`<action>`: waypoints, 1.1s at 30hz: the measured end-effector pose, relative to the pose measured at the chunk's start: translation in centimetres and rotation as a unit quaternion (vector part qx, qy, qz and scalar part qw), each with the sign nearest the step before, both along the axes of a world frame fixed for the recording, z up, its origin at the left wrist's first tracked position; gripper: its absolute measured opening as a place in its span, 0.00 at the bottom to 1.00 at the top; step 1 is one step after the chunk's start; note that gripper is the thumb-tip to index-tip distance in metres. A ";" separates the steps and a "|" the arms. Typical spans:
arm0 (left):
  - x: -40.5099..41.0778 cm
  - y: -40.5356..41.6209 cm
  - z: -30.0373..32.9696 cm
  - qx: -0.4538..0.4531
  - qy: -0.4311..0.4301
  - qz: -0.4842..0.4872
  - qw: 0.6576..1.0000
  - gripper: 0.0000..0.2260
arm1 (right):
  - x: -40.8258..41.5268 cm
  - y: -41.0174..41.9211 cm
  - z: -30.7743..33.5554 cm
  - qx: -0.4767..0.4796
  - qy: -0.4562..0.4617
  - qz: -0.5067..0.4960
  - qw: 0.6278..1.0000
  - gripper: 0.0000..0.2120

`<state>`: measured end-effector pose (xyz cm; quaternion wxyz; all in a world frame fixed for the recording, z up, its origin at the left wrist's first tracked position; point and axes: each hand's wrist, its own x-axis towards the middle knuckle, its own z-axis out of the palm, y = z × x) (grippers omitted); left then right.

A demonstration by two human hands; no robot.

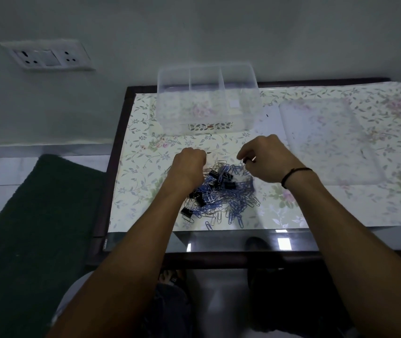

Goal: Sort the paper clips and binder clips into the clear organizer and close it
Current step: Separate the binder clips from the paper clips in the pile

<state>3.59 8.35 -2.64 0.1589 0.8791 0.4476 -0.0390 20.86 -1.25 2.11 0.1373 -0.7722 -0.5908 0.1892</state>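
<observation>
A heap of blue and silver paper clips [237,203] mixed with black binder clips [219,178] lies on the floral table cover, near the front middle. My left hand [189,167] is curled into a fist over the heap's far left side; what it holds is hidden. My right hand [262,158] hovers over the heap's far right, its fingertips pinched on a blue paper clip. The clear organizer [208,101] stands open behind the hands, with dividers inside and its compartments looking empty. Its clear lid [328,140] lies flat to the right.
The table [119,152] has a dark wooden frame and a glass front strip. A wall with a socket plate [45,56] rises behind it. A dark green mat [31,215] covers the floor on the left. Feet show under the table.
</observation>
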 end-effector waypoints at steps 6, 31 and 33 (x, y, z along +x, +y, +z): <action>0.0 -0.3 0.2 0.002 0.008 0.026 1.000 0.13 | 1.1 -0.3 0.4 0.029 -0.002 -0.023 0.999 0.13; -1.3 2.0 2.1 -0.155 -0.218 0.251 0.930 0.09 | 1.7 -0.2 0.1 0.027 -0.006 -0.030 0.999 0.15; -1.7 2.8 2.3 -0.199 -0.248 0.273 0.908 0.08 | 1.7 -0.2 0.1 0.025 -0.006 -0.027 0.999 0.15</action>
